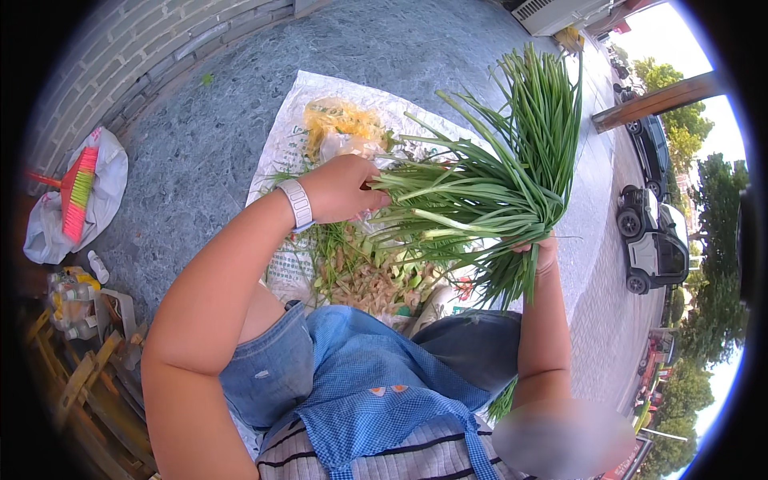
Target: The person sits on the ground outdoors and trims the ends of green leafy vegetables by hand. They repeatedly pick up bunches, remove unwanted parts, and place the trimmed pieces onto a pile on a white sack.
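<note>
A thick bunch of long green stalks [512, 152] with pale lower ends fans upward in the middle of the view. My right hand [542, 250] grips the bunch from below near its lower end. My left hand [342, 189], a pale watch strap on its wrist, pinches one pale stalk end at the left side of the bunch. Below the hands lies a pile of trimmed scraps [364, 276] on a white printed sack [280, 148] spread on the grey stone ground.
A yellow mesh bag [340, 124] lies on the sack's far part. At left are a white plastic bag [108, 180] with a pink and green brush [78, 192], plastic bottles [72, 300] and wooden slats [88, 376]. Cars [652, 244] stand on the road at right.
</note>
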A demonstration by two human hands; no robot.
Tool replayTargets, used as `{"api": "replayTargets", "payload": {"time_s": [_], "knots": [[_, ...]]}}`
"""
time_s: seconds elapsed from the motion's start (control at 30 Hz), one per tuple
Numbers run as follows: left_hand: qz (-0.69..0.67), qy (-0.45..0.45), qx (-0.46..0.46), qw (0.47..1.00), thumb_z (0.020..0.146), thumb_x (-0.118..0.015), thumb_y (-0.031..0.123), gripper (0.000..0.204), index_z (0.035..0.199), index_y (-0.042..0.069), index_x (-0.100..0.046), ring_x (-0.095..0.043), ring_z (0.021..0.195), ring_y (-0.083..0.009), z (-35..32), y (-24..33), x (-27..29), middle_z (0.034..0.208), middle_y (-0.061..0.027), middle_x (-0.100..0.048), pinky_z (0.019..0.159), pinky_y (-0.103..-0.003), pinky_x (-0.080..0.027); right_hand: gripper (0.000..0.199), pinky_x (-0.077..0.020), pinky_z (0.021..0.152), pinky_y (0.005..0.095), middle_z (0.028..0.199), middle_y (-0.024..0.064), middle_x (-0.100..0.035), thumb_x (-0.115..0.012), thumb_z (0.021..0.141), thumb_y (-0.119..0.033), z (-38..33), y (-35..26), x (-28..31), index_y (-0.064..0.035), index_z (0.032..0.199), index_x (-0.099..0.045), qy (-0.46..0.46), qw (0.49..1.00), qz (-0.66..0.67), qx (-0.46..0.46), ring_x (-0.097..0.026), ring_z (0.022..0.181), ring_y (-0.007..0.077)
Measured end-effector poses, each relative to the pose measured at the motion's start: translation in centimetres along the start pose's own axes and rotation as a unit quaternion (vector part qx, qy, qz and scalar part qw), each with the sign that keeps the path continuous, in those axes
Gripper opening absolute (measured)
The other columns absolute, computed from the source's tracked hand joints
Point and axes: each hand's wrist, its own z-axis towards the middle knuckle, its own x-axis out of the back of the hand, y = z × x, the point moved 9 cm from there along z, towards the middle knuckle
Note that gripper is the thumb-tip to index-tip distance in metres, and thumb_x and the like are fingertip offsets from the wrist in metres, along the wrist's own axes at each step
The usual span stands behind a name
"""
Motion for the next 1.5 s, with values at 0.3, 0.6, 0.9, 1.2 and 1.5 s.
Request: {"api": "replayTargets", "payload": {"time_s": [0.3,0.6,0.9,1.2,1.5], "knots": [[0.168,0.122,0.120,0.971,0.090,-0.053,0.006,0.024,0.112,0.000,-0.060,-0.065,0.088,-0.0234,-2.1,-2.1,7.6,0.098,-0.0145,-0.067,0.080,-0.034,-0.050,0.048,-0.0343,0.044,0.0240,0.077,0.0107,-0.058,-0.070,0.068,-0.002,-0.4,-0.1,1.2,0.0042,0.114,-0.054,0.015,0.998,-0.066,-0.011,-0.045,0.051,0.0120],[-0.123,-0.018,-0.003,0.992,0.092,-0.066,0.019,0.027,0.111,0.000,-0.064,-0.062,0.084,-0.0089,-3.6,5.1,3.5,0.098,-0.0048,-0.069,0.077,-0.026,-0.050,0.040,-0.0378,0.045,0.0244,0.075,0.0076,-0.062,-0.073,0.069,-0.003,-0.3,0.2,1.4,0.0020,0.106,-0.062,0.081,0.983,-0.163,0.004,-0.053,0.055,0.0124],[-0.090,-0.019,0.041,0.995,0.088,-0.064,0.007,0.017,0.102,-0.003,-0.066,-0.062,0.078,-0.0091,-3.7,3.1,4.4,0.089,-0.0096,-0.070,0.072,-0.026,-0.049,0.027,-0.0475,0.053,0.0293,0.076,0.0082,-0.065,-0.071,0.067,0.006,0.3,0.8,2.0,0.0009,0.093,-0.065,0.075,0.975,-0.208,-0.026,-0.061,0.061,0.0172],[-0.104,0.197,-0.055,0.973,0.094,-0.061,0.016,0.022,0.110,0.001,-0.064,-0.059,0.083,-0.0090,-3.7,5.8,7.6,0.094,-0.0025,-0.066,0.078,-0.026,-0.049,0.073,-0.0467,0.095,0.0348,0.116,0.0084,-0.064,-0.083,0.061,0.002,-0.1,2.4,2.3,0.0008,0.127,-0.051,0.029,0.952,-0.296,-0.073,-0.059,0.106,0.0192],[-0.114,0.177,-0.037,0.977,0.091,-0.065,0.012,0.013,0.095,0.000,-0.065,-0.057,0.070,-0.0059,-3.1,5.8,6.0,0.081,-0.0008,-0.066,0.064,-0.022,-0.047,0.084,-0.0437,0.099,0.0364,0.121,0.0084,-0.062,-0.082,0.060,0.005,0.7,2.6,0.7,-0.0001,0.135,-0.045,0.001,0.938,-0.343,-0.056,-0.057,0.110,0.0199]]}}
